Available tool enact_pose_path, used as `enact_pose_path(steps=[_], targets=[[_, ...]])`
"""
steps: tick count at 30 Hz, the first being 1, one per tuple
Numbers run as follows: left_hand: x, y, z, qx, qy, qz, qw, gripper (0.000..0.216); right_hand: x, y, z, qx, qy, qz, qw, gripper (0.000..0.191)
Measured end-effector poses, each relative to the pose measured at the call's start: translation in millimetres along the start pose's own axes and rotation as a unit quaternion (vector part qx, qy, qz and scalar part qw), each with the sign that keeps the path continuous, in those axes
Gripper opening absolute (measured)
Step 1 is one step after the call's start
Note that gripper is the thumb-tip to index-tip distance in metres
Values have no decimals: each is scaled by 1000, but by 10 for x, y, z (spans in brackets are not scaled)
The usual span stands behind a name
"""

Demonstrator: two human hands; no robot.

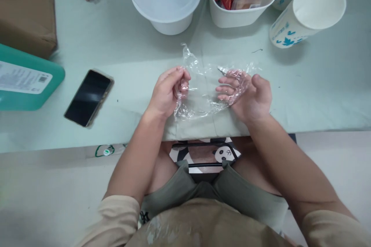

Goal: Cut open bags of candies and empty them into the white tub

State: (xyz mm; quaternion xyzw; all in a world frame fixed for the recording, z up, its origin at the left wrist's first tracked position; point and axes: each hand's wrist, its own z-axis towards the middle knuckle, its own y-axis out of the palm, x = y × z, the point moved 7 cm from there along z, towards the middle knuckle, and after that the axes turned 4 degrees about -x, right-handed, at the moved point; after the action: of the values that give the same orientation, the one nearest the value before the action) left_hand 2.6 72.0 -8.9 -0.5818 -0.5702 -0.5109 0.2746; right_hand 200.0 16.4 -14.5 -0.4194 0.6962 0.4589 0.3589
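Observation:
A thin, crinkled piece of clear plastic film (199, 102) spreads between my two hands above the near part of the table. Whether it is a bag, a glove or a loose sheet I cannot tell. My left hand (169, 88) has its fingers curled and pinches the film's left side. On the other side my right hand (247, 94) is turned palm up, fingers stretched apart and thumb raised. Film lies over or around those right fingers. A small dark, thin thing (222, 71) shows by the right fingertips; its kind is unclear.
A phone (89, 97) lies left of my hands, near a green container (55, 73) and a brown box (29, 11). Along the back stand a white round tub (171, 23), a white bin (240, 18) of wrapped snacks and paper cups (290, 32). The table edge (203, 137) runs before my lap.

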Motion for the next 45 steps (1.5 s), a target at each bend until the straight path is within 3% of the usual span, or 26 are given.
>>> enact_pose_path(steps=[2, 7, 10, 14, 23, 26, 29, 32, 35, 40, 42, 45], targets=[[-16, 0, 14, 4, 4, 5, 1000, 39, 6, -38, 3, 17, 6, -46, 999, 46], [-15, -111, 53, 98, 51, 37, 993, 49, -12, -182, 6, 92, -22, -92, 991, 41], [-31, -165, 88, 111, 56, 26, 992, 55, 10, -129, 19, 61, -22, -41, 997, 46], [-48, -208, 95, 127, 35, 15, 991, 59, 148, 9, 23, -28, 43, -49, 997, 56], [128, -191, 44, 166, 105, 49, 979, 53, 22, -102, -9, 15, -15, -167, 986, 49], [59, -216, 105, 133, 49, -25, 990, 56, 11, -160, -1, 47, -33, -147, 987, 46], [-51, -79, 112, 11, -47, -60, 997, 56, 33, -208, 17, 71, -35, -102, 992, 43], [-88, 57, 52, -87, -65, -2, 994, 39, 45, -238, 27, 86, -31, -80, 993, 38], [-74, -8, 60, -40, -28, 51, 997, 32, 10, -263, 28, 93, -49, -68, 992, 38], [25, -203, 108, 72, 23, 36, 996, 50, -54, -293, 30, 93, -95, -50, 990, 38], [51, -205, 100, 73, 24, 20, 997, 51, -43, -293, 30, 98, -90, -49, 990, 37], [0, -106, 79, 13, -21, 37, 999, 45, -9, -274, 20, 108, -68, -60, 990, 38]])
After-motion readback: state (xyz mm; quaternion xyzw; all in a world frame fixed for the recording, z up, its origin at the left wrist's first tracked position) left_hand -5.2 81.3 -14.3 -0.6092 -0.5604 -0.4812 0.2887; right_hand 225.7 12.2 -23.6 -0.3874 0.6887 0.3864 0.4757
